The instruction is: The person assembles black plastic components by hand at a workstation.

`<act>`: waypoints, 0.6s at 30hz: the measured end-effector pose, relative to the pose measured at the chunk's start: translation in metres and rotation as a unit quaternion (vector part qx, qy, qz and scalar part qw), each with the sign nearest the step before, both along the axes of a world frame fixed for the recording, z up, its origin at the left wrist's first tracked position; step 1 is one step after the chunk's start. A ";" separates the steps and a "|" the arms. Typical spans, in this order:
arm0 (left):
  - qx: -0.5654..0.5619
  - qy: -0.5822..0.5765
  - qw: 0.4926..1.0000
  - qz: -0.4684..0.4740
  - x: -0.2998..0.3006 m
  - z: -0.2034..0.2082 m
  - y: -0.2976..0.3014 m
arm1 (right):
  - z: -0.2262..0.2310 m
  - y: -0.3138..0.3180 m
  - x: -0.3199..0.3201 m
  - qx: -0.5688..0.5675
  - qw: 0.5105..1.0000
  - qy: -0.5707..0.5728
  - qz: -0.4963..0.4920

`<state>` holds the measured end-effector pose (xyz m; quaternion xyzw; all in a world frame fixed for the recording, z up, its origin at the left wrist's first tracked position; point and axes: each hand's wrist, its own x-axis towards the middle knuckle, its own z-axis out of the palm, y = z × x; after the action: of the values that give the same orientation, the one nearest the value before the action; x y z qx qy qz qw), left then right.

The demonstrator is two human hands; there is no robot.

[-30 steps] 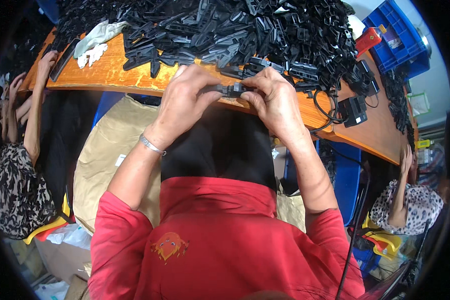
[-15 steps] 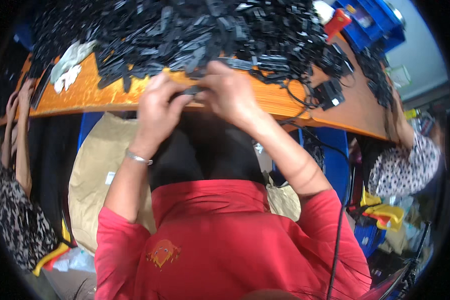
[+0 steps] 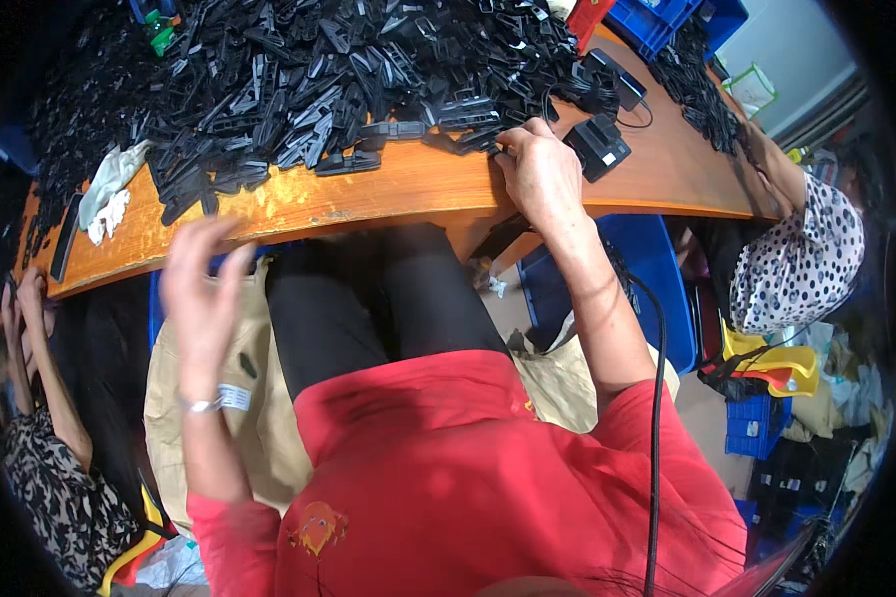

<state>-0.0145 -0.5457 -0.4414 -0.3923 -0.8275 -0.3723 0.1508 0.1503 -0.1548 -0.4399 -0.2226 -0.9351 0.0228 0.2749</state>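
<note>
Evidently the work centres on the black clip-like parts (image 3: 319,90), heaped across the far side of the wooden surface (image 3: 398,179) with a few strays along its near edge. The right hand (image 3: 548,179) is at the heap's front corner, thumb and fingertips drawn close together by a part there; whether they grip it I cannot tell. The left hand (image 3: 204,289), blurred, is spread with thumb and fingers apart, in front of the surface and holding nothing visible. Just below it a small dark piece (image 3: 247,365) shows against the tan sack (image 3: 269,428); whether it is in the air or resting there is unclear.

To do this picking well, I would pinch one loose part by its body at the fringe, and lift it clear so that its neighbours don't tangle. The left hand would best let go low over the sack. The black box (image 3: 599,147) sits just beside the right hand, so that wrist should keep clear of it. Farther out, a pale cloth (image 3: 114,184) lies at the left, and a co-worker's spotted sleeve (image 3: 796,259) shows at the right.
</note>
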 end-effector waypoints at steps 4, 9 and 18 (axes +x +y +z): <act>-0.007 0.088 0.994 -0.068 0.004 0.001 0.099 | 0.000 -0.003 -0.009 0.036 0.998 -0.041 0.024; -0.069 0.135 0.987 -0.044 -0.011 -0.008 0.136 | 0.003 -0.003 -0.009 0.023 0.994 -0.036 0.099; -0.038 0.156 0.985 -0.070 -0.010 -0.009 0.140 | 0.011 -0.020 -0.019 -0.073 0.986 -0.045 0.146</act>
<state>-0.0245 -0.4054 -0.4506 -0.5079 -0.7778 -0.2844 0.2371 0.1315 -0.1747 -0.4285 -0.1041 -0.9649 0.1205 0.2088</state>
